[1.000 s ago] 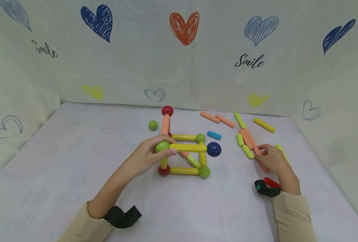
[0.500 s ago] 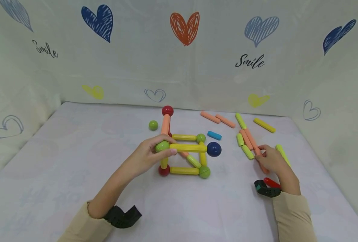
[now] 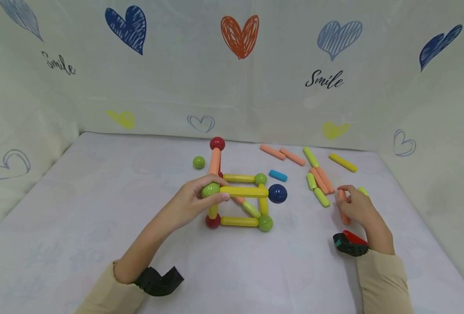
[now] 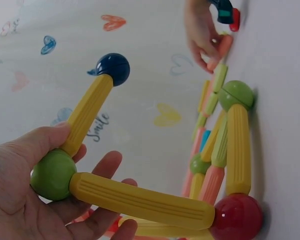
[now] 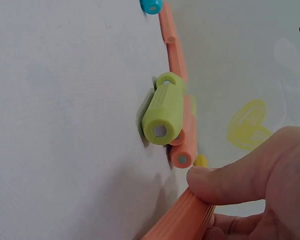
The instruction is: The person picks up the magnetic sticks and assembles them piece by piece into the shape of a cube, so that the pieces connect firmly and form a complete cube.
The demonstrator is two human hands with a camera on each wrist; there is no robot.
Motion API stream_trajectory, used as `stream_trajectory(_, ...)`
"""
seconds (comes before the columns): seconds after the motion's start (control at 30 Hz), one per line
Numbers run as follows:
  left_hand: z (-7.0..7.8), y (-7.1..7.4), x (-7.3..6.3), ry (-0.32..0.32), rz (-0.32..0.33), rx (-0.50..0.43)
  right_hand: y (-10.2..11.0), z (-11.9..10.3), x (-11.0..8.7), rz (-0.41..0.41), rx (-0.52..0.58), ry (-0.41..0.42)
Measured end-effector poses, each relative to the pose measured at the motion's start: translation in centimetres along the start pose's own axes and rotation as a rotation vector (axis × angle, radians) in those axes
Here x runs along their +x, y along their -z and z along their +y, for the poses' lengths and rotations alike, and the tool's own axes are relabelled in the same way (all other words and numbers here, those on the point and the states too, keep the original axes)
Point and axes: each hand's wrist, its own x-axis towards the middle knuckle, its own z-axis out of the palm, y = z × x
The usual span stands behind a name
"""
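My left hand [image 3: 190, 200] holds the upper near corner of a frame built from magnetic rods and balls, around a green ball [image 4: 54, 174]. From that ball a yellow rod [image 3: 243, 192] runs right to a dark blue ball [image 3: 277, 193]. Another yellow rod [image 4: 142, 199] goes down to a red ball [image 3: 212, 221]. Over on the right, my right hand [image 3: 357, 207] pinches an orange rod [image 5: 182, 220] between thumb and fingers. A small gap parts this rod from the group of orange and light green rods [image 5: 162, 115] beside it.
A loose green ball [image 3: 198, 162] lies behind the frame. Near the back are a short blue rod [image 3: 278, 175], two orange rods [image 3: 272, 151] and a yellow rod [image 3: 342, 162]. A red piece [image 3: 355, 238] lies by the right wrist. Fabric with printed hearts rises behind the table.
My right hand has pulled the orange rod away from the end of another orange rod, shifting slightly right. The left hand and the frame stay put.
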Motion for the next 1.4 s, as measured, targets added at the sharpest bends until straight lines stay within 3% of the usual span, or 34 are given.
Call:
stream_trajectory(0.3, 0.3, 0.0, -0.1, 0.004, 0.005, 0.005, 1.0, -2.3, -1.1, 0.179, 0.054, 0.099)
stream_trajectory(0.53, 0.2, 0.1, -0.1, -0.008, -0.001, -0.008, 1.3, -5.4, -3.5, 0.276, 0.185, 0.263)
stream_trajectory(0.77, 0.1, 0.1, -0.1, -0.009, 0.001, -0.005, 0.4, -8.3, -5.0, 0.177, 0.294, 0.465)
stream_trajectory(1.0, 0.0, 0.1, -0.1, -0.017, -0.001, -0.002, -0.8, -9.6, -5.5, 0.048, 0.371, 0.644)
stream_trajectory(1.17, 0.0, 0.2, -0.1, -0.028, -0.008, -0.007, -1.8, -10.3, -5.3, -0.008, 0.385, 0.713)
stream_trajectory(1.4, 0.0, 0.2, -0.1, -0.031, -0.009, -0.016, -3.0, -10.8, -5.0, -0.019, 0.291, 0.764)
